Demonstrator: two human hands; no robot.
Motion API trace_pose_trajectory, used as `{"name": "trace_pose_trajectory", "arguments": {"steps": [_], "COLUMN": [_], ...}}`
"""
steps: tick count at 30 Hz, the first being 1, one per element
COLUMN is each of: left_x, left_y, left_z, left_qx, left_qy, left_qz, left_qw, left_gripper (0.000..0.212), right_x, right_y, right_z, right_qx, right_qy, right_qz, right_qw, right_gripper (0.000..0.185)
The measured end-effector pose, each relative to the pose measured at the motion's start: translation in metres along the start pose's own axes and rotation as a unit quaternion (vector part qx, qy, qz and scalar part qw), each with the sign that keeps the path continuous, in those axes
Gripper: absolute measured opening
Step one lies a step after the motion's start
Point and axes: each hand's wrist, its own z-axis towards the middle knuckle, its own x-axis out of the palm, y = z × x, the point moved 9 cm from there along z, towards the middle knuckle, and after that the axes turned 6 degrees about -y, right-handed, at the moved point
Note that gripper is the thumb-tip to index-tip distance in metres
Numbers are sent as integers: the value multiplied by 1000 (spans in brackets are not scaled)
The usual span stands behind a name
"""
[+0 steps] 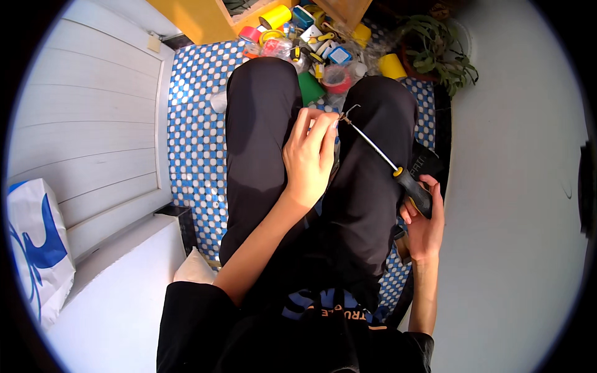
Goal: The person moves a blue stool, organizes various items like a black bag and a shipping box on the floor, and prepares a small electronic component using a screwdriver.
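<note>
My right hand (428, 228) grips the black-and-yellow handle of a screwdriver (416, 192), beside my right knee. Its steel shaft slants up and left across the dark trousers. At the shaft's tip is a small bent metal hook (353, 110), pinched by the fingertips of my left hand (308, 156). A brownish bit shows where hook and tip meet; whether the tip only touches it or sits in it, I cannot tell. Both hands are above my bent legs (263, 140). My left fingers partly cover the hook's near end.
Past my knees lies a heap of tape rolls (336, 78), tools and small boxes before a wooden cabinet (205, 21). A potted plant (431, 51) stands at the right wall. A white panelled door (93, 107) and a plastic bag (39, 252) are left, beside the blue-and-white tiled floor (198, 135).
</note>
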Motion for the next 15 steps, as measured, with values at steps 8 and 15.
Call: {"name": "trace_pose_trajectory", "arguments": {"steps": [8, 15], "left_x": [-2, 1], "left_y": [-1, 1], "left_z": [2, 0], "left_qx": [-10, -23], "left_qy": [0, 19], "left_qz": [-1, 3], "left_qw": [1000, 1000], "left_gripper": [7, 7], "right_x": [-12, 6], "right_y": [1, 32], "right_z": [-2, -12], "right_qx": [38, -172], "right_qy": [-51, 9], "right_qz": [-147, -210], "right_qw": [987, 962], "right_gripper": [41, 27]}}
